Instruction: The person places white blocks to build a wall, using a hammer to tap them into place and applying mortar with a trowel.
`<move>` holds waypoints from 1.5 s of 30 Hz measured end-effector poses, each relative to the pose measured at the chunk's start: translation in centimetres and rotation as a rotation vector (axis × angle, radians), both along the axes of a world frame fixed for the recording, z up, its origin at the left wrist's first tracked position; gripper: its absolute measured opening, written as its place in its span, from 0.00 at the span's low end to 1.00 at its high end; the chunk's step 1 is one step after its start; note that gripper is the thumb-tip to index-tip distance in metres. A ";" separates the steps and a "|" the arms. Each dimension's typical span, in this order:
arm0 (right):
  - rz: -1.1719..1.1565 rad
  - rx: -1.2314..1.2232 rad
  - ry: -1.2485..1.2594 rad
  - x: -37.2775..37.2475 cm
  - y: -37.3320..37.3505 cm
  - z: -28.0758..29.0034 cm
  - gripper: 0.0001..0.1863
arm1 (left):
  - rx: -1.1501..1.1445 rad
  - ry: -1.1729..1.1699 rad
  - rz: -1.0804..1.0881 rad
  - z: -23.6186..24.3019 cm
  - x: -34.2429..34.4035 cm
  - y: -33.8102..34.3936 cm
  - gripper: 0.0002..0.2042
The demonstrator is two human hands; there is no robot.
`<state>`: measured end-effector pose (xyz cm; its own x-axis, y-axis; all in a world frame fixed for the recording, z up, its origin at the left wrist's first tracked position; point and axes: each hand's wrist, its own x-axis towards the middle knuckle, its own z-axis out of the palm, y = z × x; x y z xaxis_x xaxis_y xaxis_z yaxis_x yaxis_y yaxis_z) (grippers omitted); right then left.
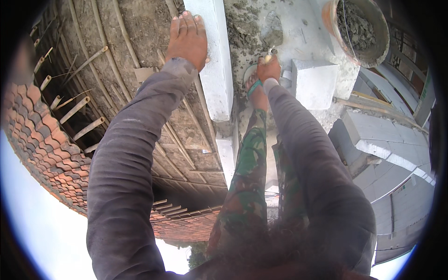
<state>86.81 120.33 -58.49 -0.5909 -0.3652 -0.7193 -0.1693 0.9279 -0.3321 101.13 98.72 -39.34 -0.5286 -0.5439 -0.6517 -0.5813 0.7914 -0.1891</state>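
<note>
My left hand (187, 41) lies with outstretched fingers on the left edge of a long white lightweight concrete block (215, 70). The block stands along the edge of the wall. To the right of it, my right hand (269, 70) is closed around the handle of a trowel (272, 31), whose blade is smeared with grey mortar. Wet mortar (243, 35) lies in lumps beside the block, left of the blade. A sandalled foot (254, 86) of mine stands just below the right hand, partly hidden by it.
A bucket of mortar (361, 30) stands at the far right, and a cut white block (315, 84) sits nearer. On the left, the ground lies below behind bamboo poles (109, 51), with a tiled roof (44, 140) alongside. Block walls (392, 140) rise at the right.
</note>
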 end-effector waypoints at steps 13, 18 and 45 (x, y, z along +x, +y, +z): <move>0.354 -0.030 -0.171 1.3 -1.5 -0.7 0.22 | -0.052 -0.019 0.007 0.1 -0.1 0.2 0.51; 0.258 -0.147 -0.237 2.3 -1.1 -1.2 0.22 | -0.043 -0.039 0.024 0.4 -0.6 0.3 0.52; 0.104 -0.473 0.342 -13.4 -0.4 20.7 0.26 | -0.009 -0.046 0.065 0.3 -0.5 0.3 0.47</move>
<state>73.38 119.89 -37.83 -0.7045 -0.6682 -0.2390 -0.4218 0.6651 -0.6163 100.65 99.01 -39.05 -0.4613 -0.5819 -0.6698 -0.6219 0.7505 -0.2236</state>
